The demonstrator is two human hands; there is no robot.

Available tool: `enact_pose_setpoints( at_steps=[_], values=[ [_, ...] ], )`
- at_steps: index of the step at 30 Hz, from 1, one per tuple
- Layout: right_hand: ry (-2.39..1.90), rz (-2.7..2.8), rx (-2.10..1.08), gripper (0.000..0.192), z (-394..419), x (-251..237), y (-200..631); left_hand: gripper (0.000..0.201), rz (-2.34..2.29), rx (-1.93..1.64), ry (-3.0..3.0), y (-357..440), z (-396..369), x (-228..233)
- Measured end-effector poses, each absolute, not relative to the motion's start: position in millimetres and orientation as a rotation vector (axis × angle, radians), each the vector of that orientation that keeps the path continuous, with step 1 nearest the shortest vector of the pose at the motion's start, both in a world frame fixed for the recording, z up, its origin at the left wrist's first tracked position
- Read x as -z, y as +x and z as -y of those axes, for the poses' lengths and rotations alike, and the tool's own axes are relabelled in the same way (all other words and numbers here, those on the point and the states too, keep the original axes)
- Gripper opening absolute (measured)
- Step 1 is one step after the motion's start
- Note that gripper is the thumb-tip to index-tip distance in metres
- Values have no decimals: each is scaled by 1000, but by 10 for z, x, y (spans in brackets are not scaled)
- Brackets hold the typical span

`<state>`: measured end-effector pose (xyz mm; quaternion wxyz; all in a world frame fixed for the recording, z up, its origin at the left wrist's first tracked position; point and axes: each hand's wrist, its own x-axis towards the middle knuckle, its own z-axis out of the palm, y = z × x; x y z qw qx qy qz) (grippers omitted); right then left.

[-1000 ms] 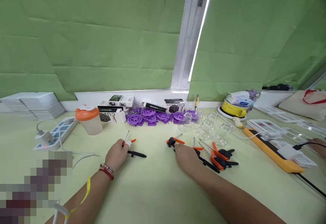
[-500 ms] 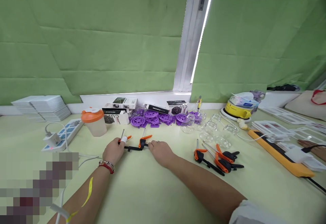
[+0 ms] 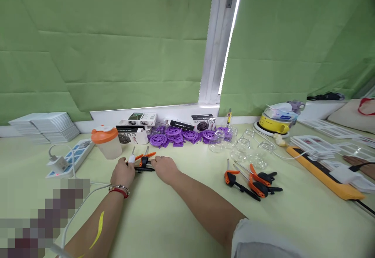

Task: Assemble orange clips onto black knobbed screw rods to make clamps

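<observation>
My left hand (image 3: 123, 173), a white wrap on one finger, is closed around one orange-and-black clamp-like tool with a thin metal rod. Most of that tool is hidden by the fingers. Just right of it lies a second such clamp (image 3: 144, 162), its orange lever and rod pointing away from me. The fingers of my right hand (image 3: 165, 169) are closed on the near right end of this one. Both tools are on or just above the pale table, close together. Three more orange-and-black clamps (image 3: 258, 185) lie in a group to the right.
Purple plastic wheel-like parts (image 3: 174, 135) and cup holder boxes (image 3: 134, 135) line the back. Clear glass-like cups (image 3: 243, 148) stand right of centre. An orange-lidded shaker (image 3: 107, 144) and a white power strip (image 3: 73, 158) are left. A yellow power strip (image 3: 325, 174) and another person's hand (image 3: 359, 164) are right.
Both hands have shifted left. My right hand has brought its clamp closer to the one in my left hand, so the two tools now nearly overlap.
</observation>
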<state>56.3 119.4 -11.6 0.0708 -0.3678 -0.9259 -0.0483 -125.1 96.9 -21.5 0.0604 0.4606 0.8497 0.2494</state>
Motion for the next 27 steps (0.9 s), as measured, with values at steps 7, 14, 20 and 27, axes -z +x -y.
enact_pose_setpoints(
  at_steps=[7, 14, 20, 27],
  values=[
    [-1138, 2772, 85, 41, -1109, -5, 684, 63, -2596, -792, 1559, -1211, -982, 201],
    [-1430, 2634, -6, 38, -585, -276, 1962, 53, -2397, -709, 2346, -882, -847, 143],
    [-1788, 2429, 75, 61, -196, -172, 3315, 50, -2282, -281, 2526, -851, -852, 270],
    [-1782, 2496, 98, 57, -101, 93, 3598, 54, -2474, -175, 2323, -926, -887, 310]
  ],
)
